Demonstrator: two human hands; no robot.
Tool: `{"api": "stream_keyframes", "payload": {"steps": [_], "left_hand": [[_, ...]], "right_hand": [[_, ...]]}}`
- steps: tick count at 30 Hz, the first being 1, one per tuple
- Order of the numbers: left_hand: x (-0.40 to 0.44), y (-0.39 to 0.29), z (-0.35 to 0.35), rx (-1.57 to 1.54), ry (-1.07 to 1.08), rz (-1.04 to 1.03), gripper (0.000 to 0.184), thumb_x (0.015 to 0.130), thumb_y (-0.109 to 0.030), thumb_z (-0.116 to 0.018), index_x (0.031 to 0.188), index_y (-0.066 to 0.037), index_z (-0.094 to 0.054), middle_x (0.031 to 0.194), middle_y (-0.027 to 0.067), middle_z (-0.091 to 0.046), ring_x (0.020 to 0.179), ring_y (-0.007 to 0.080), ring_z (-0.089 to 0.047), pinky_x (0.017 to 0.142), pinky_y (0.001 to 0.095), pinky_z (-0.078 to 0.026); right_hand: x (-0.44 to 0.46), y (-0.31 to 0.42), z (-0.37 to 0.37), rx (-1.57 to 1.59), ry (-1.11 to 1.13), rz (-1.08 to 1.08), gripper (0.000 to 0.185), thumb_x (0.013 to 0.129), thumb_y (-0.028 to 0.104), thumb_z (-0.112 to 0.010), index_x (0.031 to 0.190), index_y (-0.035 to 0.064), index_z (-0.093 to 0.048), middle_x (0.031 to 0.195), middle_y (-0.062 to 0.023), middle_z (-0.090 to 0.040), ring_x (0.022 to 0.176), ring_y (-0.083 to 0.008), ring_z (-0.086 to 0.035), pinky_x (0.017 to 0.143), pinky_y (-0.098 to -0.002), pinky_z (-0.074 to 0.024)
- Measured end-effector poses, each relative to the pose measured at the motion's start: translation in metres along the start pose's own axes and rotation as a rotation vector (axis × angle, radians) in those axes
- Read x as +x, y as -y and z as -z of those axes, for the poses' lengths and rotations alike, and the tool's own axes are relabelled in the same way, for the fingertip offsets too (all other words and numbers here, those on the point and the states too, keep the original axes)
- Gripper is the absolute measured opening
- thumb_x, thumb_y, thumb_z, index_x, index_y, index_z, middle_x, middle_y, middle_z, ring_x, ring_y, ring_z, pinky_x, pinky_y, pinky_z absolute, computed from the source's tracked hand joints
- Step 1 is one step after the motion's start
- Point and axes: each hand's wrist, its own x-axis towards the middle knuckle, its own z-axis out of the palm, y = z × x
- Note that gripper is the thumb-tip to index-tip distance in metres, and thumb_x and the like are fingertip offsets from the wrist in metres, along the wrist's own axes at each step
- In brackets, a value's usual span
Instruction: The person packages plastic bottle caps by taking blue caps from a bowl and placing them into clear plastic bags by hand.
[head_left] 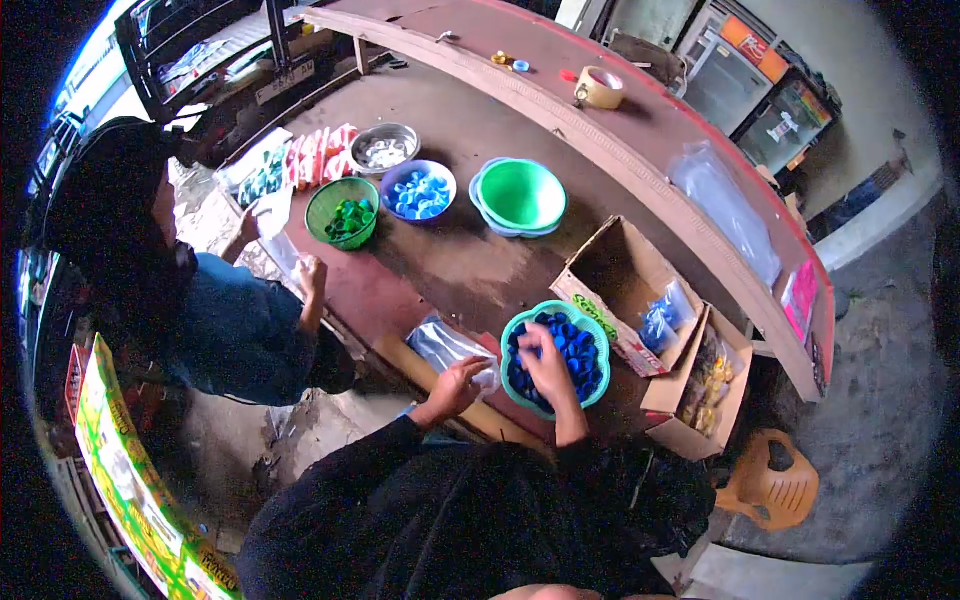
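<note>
My right hand point(548, 372) is over a mint-green scalloped basket point(514, 393) heaped with dark blue bottle caps point(582, 352). Its fingers point down among the caps and look blurred; whether they grip any is unclear. Just left of the basket, my left hand point(452, 392) has its fingers closed at the edge of a clear plastic bag point(440, 343). That bag lies at the near edge of the brown table point(440, 270).
A co-worker point(245, 325) at left handles a clear bag. Beyond stand a green basket point(318, 215) of green caps, a purple bowl point(388, 211) of light blue caps, a metal bowl point(412, 138) and stacked empty bowls point(522, 195). Cardboard boxes point(610, 250) with packed bags are at right.
</note>
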Motion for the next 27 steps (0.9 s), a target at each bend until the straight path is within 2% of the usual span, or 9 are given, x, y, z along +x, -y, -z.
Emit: {"api": "stream_keyframes", "payload": {"steps": [4,6,7,12,17,20,22,25,27], "left_hand": [[0.000,-0.023,0.008,0.044,-0.015,0.046,0.042,0.068,-0.002,-0.057,0.109,0.000,-0.057,0.112,0.0169,-0.056,0.100,0.0345,-0.055,0.085,0.0386,-0.046],[0.000,-0.017,0.003,0.055,-0.086,0.032,0.040,0.068,-0.002,-0.056,0.109,0.000,-0.057,0.111,0.0169,-0.056,0.099,0.0347,-0.055,0.085,0.0383,-0.045],[0.001,-0.016,0.005,0.017,-0.106,0.032,0.040,0.069,-0.001,-0.055,0.108,-0.001,-0.058,0.111,0.0156,-0.056,0.098,0.0348,-0.056,0.084,0.0392,-0.046],[0.000,-0.012,0.019,-0.008,-0.174,0.105,0.038,0.068,0.001,-0.053,0.105,-0.006,-0.060,0.107,0.0130,-0.056,0.093,0.0334,-0.057,0.081,0.0395,-0.047],[0.009,-0.025,0.027,-0.064,-0.088,0.103,0.030,0.067,0.004,-0.051,0.092,-0.007,-0.063,0.103,0.0109,-0.055,0.090,0.0318,-0.057,0.077,0.0391,-0.048],[0.017,-0.030,0.038,-0.013,-0.031,0.091,0.023,0.067,0.003,-0.053,0.086,-0.007,-0.063,0.103,0.0097,-0.055,0.091,0.0305,-0.056,0.077,0.0382,-0.047],[0.021,-0.037,0.045,0.192,-0.046,-0.025,0.019,0.067,0.001,-0.055,0.083,-0.007,-0.063,0.101,0.0087,-0.056,0.092,0.0290,-0.055,0.077,0.0373,-0.047],[0.033,-0.030,0.054,0.194,-0.058,-0.105,0.023,0.068,0.000,-0.055,0.087,-0.007,-0.064,0.100,0.0076,-0.058,0.090,0.0276,-0.054,0.077,0.0361,-0.046],[0.045,-0.034,0.060,0.314,-0.044,-0.097,0.027,0.068,0.000,-0.054,0.093,-0.005,-0.065,0.099,0.0071,-0.060,0.087,0.0274,-0.053,0.076,0.0356,-0.046]], "right_hand": [[0.050,0.139,-0.022,-0.083,-0.025,0.429,0.054,0.073,-0.005,-0.052,0.125,0.0052,-0.042,0.093,-0.0116,-0.057,0.081,-0.0253,-0.055,0.078,-0.0330,-0.0450],[0.076,0.098,-0.041,-0.489,0.245,0.379,0.053,0.070,-0.003,-0.048,0.122,0.0060,-0.047,0.094,-0.0125,-0.057,0.086,-0.0302,-0.054,0.081,-0.0378,-0.0436],[0.077,0.072,-0.048,-0.591,0.216,0.336,0.051,0.068,-0.002,-0.045,0.118,0.0066,-0.052,0.094,-0.0130,-0.057,0.091,-0.0330,-0.052,0.083,-0.0417,-0.0417],[0.034,0.037,-0.024,-0.237,0.517,0.054,0.056,0.061,0.009,-0.068,0.115,0.0057,-0.053,0.089,-0.0099,-0.055,0.086,-0.0249,-0.053,0.080,-0.0335,-0.0438],[0.002,0.009,-0.035,-0.275,0.133,0.050,0.025,0.068,-0.002,-0.064,0.092,0.0037,-0.058,0.083,-0.0130,-0.057,0.078,-0.0286,-0.057,0.070,-0.0365,-0.0453],[-0.004,0.015,-0.031,-0.227,0.077,0.033,0.025,0.071,-0.002,-0.061,0.094,0.0063,-0.059,0.089,-0.0151,-0.059,0.085,-0.0311,-0.058,0.074,-0.0361,-0.0454],[0.001,0.007,-0.027,-0.280,0.030,0.081,0.025,0.073,0.003,-0.065,0.096,0.0063,-0.060,0.086,-0.0115,-0.059,0.082,-0.0239,-0.059,0.073,-0.0322,-0.0451],[0.001,0.007,-0.010,-0.067,0.078,-0.117,0.039,0.075,0.015,-0.072,0.110,0.0063,-0.057,0.081,-0.0022,-0.057,0.078,-0.0090,-0.052,0.071,-0.0237,-0.0422],[0.001,-0.004,0.009,-0.040,-0.028,-0.225,0.046,0.074,0.017,-0.073,0.114,0.0065,-0.054,0.085,-0.0045,-0.060,0.082,-0.0128,-0.055,0.077,-0.0267,-0.0430]]}}
